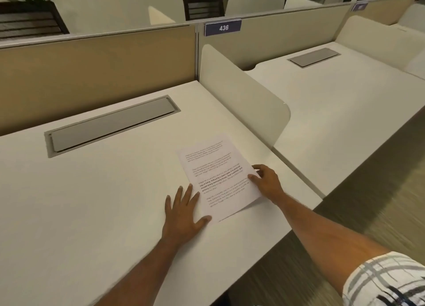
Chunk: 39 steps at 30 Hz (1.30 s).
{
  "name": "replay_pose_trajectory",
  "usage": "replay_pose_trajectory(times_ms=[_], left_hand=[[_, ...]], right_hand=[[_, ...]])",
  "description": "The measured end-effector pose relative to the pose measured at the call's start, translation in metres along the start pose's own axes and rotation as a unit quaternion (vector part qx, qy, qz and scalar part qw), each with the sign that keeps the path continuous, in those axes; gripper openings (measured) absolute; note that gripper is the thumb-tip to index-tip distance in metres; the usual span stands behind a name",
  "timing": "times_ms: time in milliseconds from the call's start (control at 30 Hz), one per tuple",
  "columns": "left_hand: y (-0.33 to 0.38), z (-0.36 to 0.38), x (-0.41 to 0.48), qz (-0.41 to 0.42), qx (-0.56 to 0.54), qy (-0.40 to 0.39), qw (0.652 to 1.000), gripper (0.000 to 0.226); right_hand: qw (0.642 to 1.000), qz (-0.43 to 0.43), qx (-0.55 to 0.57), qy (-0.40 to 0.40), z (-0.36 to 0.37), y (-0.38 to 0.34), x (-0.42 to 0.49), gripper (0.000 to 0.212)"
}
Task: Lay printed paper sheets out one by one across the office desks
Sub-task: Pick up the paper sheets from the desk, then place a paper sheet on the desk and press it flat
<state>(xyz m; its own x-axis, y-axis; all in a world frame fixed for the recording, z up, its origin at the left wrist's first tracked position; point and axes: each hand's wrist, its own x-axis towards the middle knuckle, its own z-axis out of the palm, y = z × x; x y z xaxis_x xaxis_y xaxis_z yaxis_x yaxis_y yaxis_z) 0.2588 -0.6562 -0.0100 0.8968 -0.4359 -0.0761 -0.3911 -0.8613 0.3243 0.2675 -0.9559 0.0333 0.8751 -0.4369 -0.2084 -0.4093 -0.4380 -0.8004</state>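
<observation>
Here, my left hand (184, 216) lies flat on the desk (92, 213), fingers spread, thumb tip touching the left edge of the printed sheet (220, 177). My right hand (266, 181) rests on the sheet's right edge, fingers loosely spread; the sheet's near right corner is lifted off the surface. The sheet sits near the desk's front right corner. The tabletop to the left is open. Farther back: a grey cable hatch (112, 126). A side divider (243, 94) separates the neighbouring desk (345, 103). Label "436" (223, 27) marks the rear partition (92, 76).
</observation>
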Motion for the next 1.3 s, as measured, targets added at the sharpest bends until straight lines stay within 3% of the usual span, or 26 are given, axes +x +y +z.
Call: replay_pose_trajectory(times_ms=[100,233,400,633,933,1300], left_hand=[[0.014,0.005,0.010,-0.015,0.009,-0.005,1.000,0.091],[0.021,0.005,0.014,-0.035,0.015,-0.016,0.999,0.091],[0.027,0.002,0.011,-0.043,0.015,-0.012,0.999,0.089],[0.025,-0.023,0.009,-0.058,0.036,-0.009,0.998,0.095],[-0.063,-0.071,-0.075,-0.148,0.103,0.030,0.983,0.104],[-0.193,-0.107,-0.260,-0.264,0.096,0.049,0.958,0.095]], right_hand=[[0.979,-0.119,-0.168,-0.001,0.000,0.013,0.016,0.062],[0.945,-0.184,-0.264,-0.054,0.001,0.031,0.024,0.069],[0.934,-0.218,-0.277,-0.054,0.002,0.044,0.024,0.077],[0.933,-0.254,-0.256,0.018,0.017,0.020,0.023,0.057],[0.907,-0.328,-0.260,-0.058,0.117,-0.049,-0.025,0.064],[0.857,-0.379,-0.304,-0.169,0.273,-0.115,-0.192,0.085]])
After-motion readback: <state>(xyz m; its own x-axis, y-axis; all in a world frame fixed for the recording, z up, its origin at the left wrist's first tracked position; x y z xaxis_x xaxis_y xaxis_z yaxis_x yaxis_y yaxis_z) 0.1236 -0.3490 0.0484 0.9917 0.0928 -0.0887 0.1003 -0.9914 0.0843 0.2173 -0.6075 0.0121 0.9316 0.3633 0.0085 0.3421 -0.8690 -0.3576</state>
